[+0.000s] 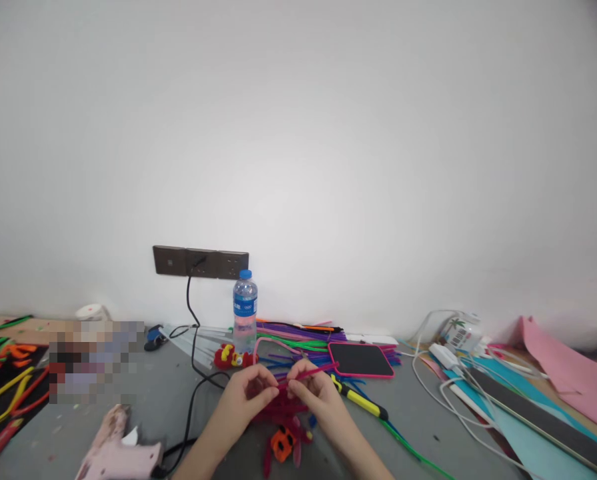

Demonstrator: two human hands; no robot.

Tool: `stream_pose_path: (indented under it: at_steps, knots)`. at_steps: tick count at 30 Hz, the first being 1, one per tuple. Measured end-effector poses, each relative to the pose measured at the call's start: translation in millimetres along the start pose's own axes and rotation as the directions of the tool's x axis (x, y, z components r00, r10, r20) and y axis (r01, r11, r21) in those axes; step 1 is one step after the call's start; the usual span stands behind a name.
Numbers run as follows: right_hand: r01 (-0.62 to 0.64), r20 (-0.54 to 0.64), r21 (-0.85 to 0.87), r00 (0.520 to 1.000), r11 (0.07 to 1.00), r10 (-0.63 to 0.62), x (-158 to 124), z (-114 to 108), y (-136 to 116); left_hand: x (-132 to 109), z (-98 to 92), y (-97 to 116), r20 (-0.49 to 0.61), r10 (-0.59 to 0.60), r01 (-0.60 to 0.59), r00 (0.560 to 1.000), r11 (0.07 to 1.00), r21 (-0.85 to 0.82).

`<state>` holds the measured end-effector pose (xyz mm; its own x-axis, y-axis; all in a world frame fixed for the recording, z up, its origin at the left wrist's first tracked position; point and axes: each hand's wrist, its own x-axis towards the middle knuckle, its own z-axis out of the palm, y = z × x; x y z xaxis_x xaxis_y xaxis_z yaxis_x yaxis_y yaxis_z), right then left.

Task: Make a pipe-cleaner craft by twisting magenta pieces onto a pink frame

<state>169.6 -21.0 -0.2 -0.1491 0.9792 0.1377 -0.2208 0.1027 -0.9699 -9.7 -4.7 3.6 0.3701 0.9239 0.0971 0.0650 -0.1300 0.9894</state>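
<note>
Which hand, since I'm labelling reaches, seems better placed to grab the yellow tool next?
Probably the right hand: it's nearer the tool than the left hand, though both seemingly pinch magenta pipe cleaners.

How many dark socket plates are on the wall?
3, in one row: the left plate, the middle plate with the black plug, and the right plate, its lower corner overlapped by the blue bottle cap. No others show.

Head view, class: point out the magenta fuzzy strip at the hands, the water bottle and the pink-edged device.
Magenta fuzzy strip [324, 369]: head view, near its right end.
Water bottle [245, 306]: head view, on its blue label.
Pink-edged device [361, 361]: head view, on its dark screen.
</note>
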Motion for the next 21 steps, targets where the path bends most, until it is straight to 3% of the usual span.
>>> stream_pose_path:
  at_steps: [5,10,15,18,21]
  knots:
    - [0.076,0.032,-0.001,0.997,0.997,-0.076,1,0,1,4,8.3,-7,-0.107,-0.044,0.006,0.993,0.943,-0.332]
    - [0.171,0.042,-0.037,0.985,0.985,-0.17,1,1,-1,2,19.6,-4,-0.059,-0.149,0.087,0.987,0.806,-0.586]
    - [0.184,0.056,-0.019,0.981,0.983,-0.183,0,0,-2,0,19.3,-4,-0.046,-0.13,0.087,0.99,0.85,-0.519]
    - [0.147,0.038,0.07,0.988,0.987,-0.15,-1,-1,2,-1,17.6,-6,-0.074,-0.087,0.047,0.993,0.904,-0.426]
    - [0.082,0.046,0.167,0.995,0.983,-0.091,-2,-1,8,-2,17.0,-4,-0.03,-0.044,0.03,0.999,0.933,-0.36]
